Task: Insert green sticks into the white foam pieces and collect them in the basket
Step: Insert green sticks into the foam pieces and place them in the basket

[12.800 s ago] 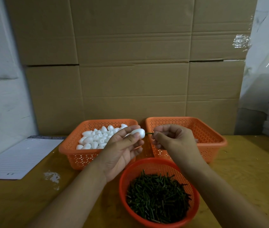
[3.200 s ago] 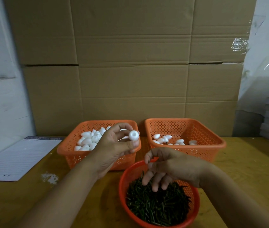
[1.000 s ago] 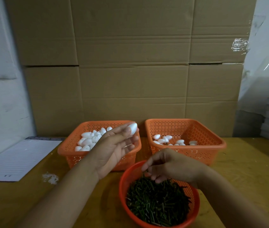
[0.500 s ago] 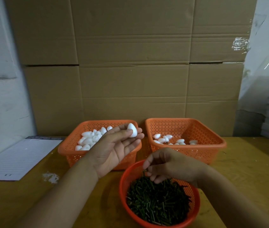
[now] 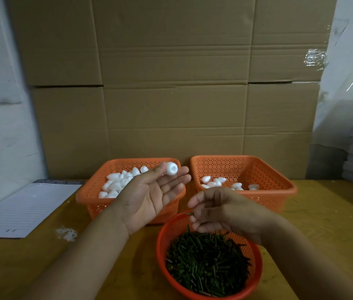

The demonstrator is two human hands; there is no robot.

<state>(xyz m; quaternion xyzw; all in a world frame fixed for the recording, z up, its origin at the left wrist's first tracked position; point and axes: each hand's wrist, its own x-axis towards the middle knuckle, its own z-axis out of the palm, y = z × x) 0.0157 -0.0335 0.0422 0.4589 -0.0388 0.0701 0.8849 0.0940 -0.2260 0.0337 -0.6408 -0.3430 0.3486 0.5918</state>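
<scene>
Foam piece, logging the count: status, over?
Left hand pinches foam piece, hole facing camera. Right hand pinches a stick over the bowl. Nothing in the way.

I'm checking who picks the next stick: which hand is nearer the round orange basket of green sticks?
Right. The right hand hovers directly over the far rim of the round orange basket of green sticks. The left hand is raised farther back and left, holding a white foam piece.

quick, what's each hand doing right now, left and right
Left hand: pinches a white foam piece between thumb and fingertips.
Right hand: fingers curled, pinching a green stick above the round basket.
</scene>
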